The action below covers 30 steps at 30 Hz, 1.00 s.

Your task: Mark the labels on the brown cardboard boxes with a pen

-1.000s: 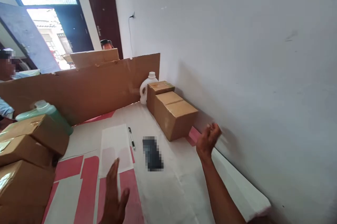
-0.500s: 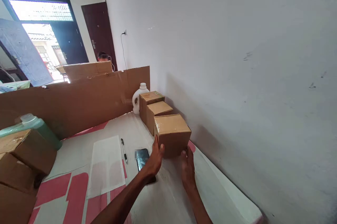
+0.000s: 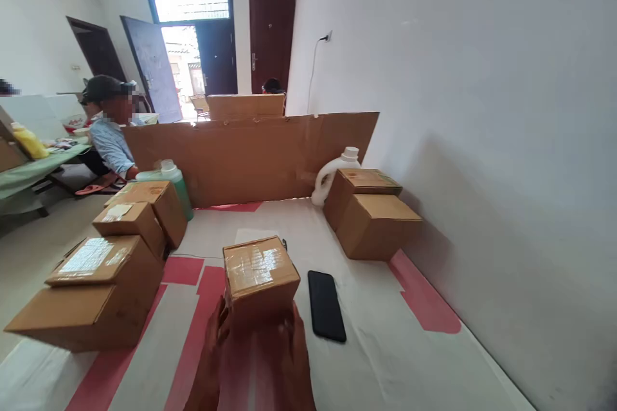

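Now that the taped carton (image 3: 260, 273) has come away from the row by the wall, we grip it between our left hand (image 3: 212, 353) and right hand (image 3: 292, 350), close before us over the table (image 3: 414, 359); the black phone (image 3: 326, 305) lies just beside it (two cartons (image 3: 371, 218) remain there).
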Motion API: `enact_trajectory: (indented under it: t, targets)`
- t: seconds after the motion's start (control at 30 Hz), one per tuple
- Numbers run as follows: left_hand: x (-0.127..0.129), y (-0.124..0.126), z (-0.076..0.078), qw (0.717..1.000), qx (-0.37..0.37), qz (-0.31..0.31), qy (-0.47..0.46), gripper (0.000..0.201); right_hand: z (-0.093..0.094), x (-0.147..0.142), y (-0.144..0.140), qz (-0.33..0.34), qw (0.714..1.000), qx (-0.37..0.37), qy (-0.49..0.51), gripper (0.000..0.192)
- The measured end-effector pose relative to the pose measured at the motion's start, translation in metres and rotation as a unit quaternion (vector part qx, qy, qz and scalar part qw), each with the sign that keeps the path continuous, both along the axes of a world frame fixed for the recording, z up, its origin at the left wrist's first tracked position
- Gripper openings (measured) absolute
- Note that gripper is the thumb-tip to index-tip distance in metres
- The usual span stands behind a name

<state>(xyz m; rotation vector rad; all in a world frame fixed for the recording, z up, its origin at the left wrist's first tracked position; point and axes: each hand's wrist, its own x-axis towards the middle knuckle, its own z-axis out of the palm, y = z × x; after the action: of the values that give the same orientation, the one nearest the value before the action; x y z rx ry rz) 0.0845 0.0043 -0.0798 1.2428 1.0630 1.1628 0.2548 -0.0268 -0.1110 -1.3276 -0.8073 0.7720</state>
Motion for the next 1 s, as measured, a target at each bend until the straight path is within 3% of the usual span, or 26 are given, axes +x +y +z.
enact_trajectory:
  t: [0.1,0.17,0.3,0.47,0.6,0.7,0.87,1.0]
  targets:
    - [0.002,0.02,0.009,0.997,-0.027,0.029,0.06,0.072,0.006,0.011,0.007,0.013,0.999,-0.036,-0.005,0.068]
    - [0.004,0.035,0.014,0.994,-0.021,0.008,0.104,0.071,0.009,0.015,0.012,0.019,0.998,-0.047,-0.023,0.061]
    - [-0.003,0.042,0.023,0.982,0.072,-0.029,0.174,0.059,0.015,0.025,0.02,0.031,0.997,-0.061,-0.038,0.053]
    - [-0.02,0.019,0.046,0.905,0.239,-0.036,0.351,0.055,0.033,0.05,0.04,0.117,0.99,-0.079,-0.007,0.057]
    - [-0.028,0.015,0.063,0.866,0.304,-0.005,0.398,0.057,0.044,0.054,0.052,0.194,0.976,-0.092,0.024,0.057]
    - [-0.032,0.025,0.069,0.877,0.304,0.003,0.373,0.054,0.044,0.046,0.055,0.201,0.974,-0.098,0.035,0.057]
    - [-0.039,0.037,0.068,0.906,0.238,-0.063,0.344,0.064,0.033,0.04,0.047,0.179,0.976,-0.102,0.065,0.065]
    - [-0.044,0.031,0.063,0.91,0.234,-0.037,0.341,0.068,0.027,0.044,0.036,0.156,0.975,-0.122,0.098,0.076]
